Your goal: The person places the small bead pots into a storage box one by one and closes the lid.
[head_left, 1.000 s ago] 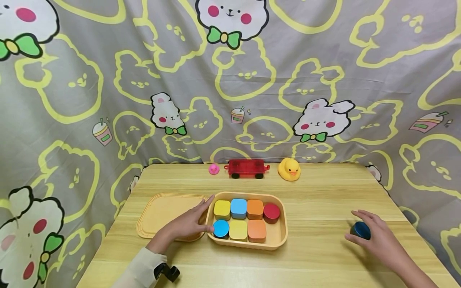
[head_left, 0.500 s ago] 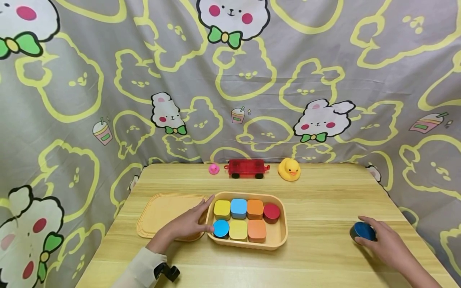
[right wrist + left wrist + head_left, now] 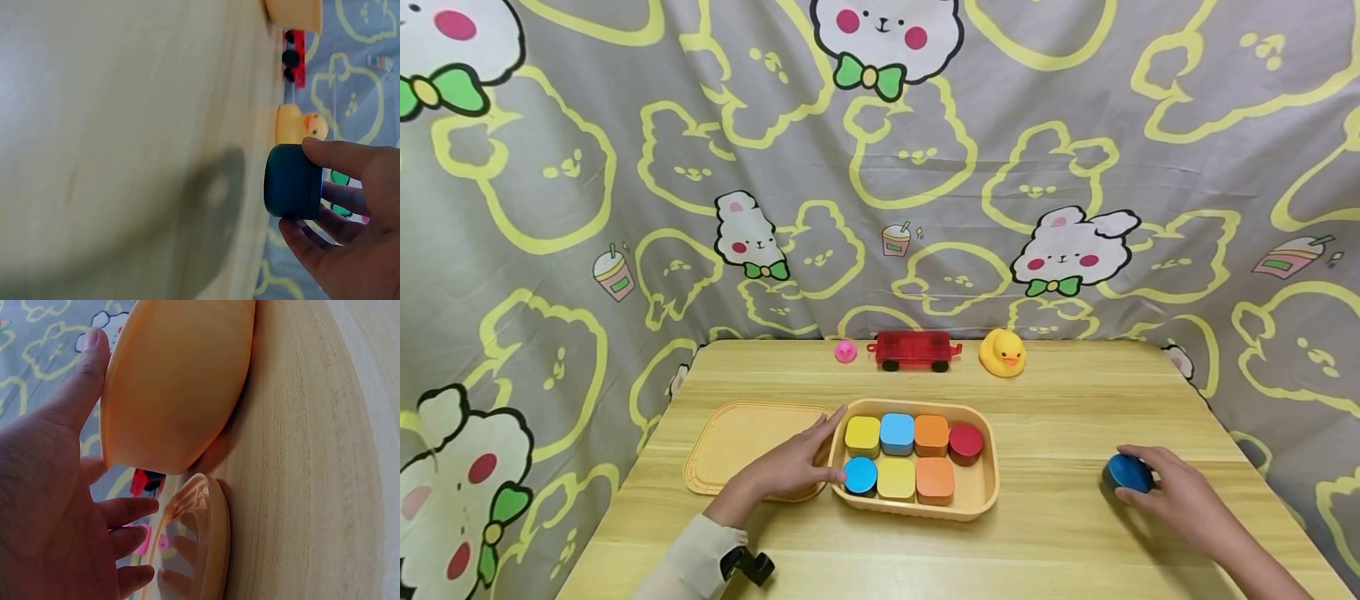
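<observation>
Moved: your right hand [image 3: 1172, 496] has lifted the blue tin [image 3: 1127, 472] and carried it leftward.
Grip: fingers curled round it.
Left hand [image 3: 790, 467]: flat against the tray [image 3: 988, 500].
Next: fit it into the tray's free corner.

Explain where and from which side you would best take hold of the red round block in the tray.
Probably pinch the red round block by its curved sides, from above: it lies low inside the tray, with an orange block close on its left, leaving only its top exposed.

A wooden table [image 3: 1060, 533] stands before a grey bear-print curtain [image 3: 1075, 150].
</observation>
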Action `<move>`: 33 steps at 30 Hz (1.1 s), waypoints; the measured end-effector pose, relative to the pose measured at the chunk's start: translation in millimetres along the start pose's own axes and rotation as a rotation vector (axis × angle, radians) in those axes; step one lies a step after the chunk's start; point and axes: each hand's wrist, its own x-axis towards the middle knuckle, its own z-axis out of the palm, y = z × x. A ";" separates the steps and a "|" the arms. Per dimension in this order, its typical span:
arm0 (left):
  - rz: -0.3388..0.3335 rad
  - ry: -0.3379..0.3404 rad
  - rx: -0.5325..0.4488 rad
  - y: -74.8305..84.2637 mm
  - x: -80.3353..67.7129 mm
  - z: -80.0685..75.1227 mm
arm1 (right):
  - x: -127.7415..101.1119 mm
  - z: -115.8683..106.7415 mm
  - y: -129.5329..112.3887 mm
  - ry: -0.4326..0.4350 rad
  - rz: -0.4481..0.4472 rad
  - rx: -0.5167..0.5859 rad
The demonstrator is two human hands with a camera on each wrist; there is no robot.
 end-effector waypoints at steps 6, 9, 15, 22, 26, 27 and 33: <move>-0.002 0.006 0.003 -0.5 0.0 0.9 | 8.0 1.6 -28.2 0.027 -0.082 0.018; -0.002 0.006 0.000 -0.5 -0.2 0.8 | 13.1 2.9 -43.1 0.029 -0.115 0.037; 0.004 0.002 -0.004 -0.1 -0.6 -0.1 | 23.7 6.4 -70.0 0.032 -0.173 0.062; 0.004 0.002 -0.006 1.1 -1.3 -0.7 | 33.7 13.0 -95.4 0.002 -0.206 0.104; -0.005 0.004 -0.012 2.7 -1.9 -1.0 | 37.9 17.0 -108.4 -0.013 -0.231 0.126; -0.005 0.004 -0.013 3.1 -2.0 -1.1 | 38.8 18.3 -111.3 -0.014 -0.241 0.128; -0.008 0.006 -0.010 5.2 -2.5 -1.5 | 44.8 25.3 -127.3 -0.040 -0.269 0.145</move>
